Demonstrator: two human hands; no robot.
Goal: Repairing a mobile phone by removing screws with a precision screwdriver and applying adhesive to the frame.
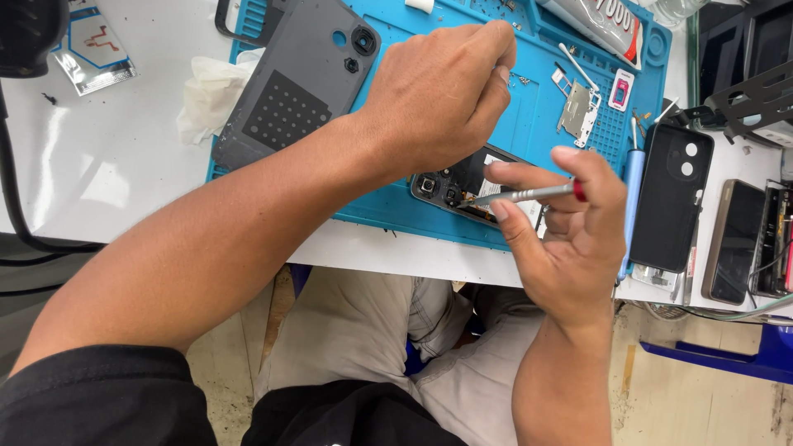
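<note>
Head view: right hand (570, 223) sits closest, fingers pinched round a slim silver screwdriver with a red cap (529, 195), shaft running roughly sideways, tip pointing left onto the opened black phone (462, 188) on the blue silicone work mat (529, 124). Left hand (438, 91) reaches just beyond, fingertips curled together over loose tiny screws (524, 79); can't tell if it's gripping one.

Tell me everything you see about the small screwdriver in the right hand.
The screwdriver has a slim silver metal shaft and a red end cap. The right hand pinches it nearly level, its tip pointing left onto the opened phone on the blue mat. The left hand hangs above the phone.
</note>
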